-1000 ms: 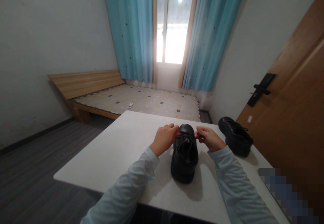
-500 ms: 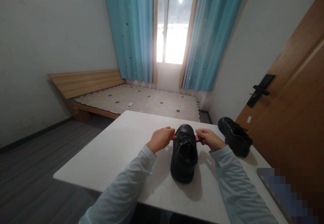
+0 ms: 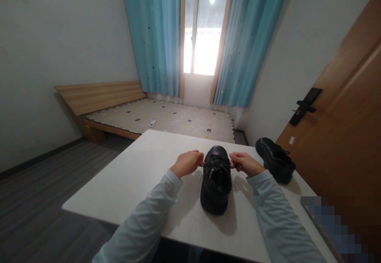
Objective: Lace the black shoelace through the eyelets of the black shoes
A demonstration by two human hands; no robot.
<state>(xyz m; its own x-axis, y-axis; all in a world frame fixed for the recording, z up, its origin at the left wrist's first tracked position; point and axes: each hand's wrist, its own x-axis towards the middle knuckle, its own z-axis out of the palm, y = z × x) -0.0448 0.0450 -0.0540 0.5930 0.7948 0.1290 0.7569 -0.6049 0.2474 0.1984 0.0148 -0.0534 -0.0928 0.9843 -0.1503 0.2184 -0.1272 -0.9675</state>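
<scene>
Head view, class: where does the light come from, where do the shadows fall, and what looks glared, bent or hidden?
Head view: daylight from the window blows out the pane; the shoe and both sleeves cast soft shadows toward the camera on the table; the door leans from wide-angle distortion; the laces between the left hand and right hand are too dark to trace; the lower right corner is pixelated.

Two arms in long pale blue-grey sleeves, soft fabric w/ light creases, cuffs snug at wrists, left hand [image 3: 187, 163] & right hand [image 3: 245, 164] bare, no gloves, rings or watch visible
</scene>
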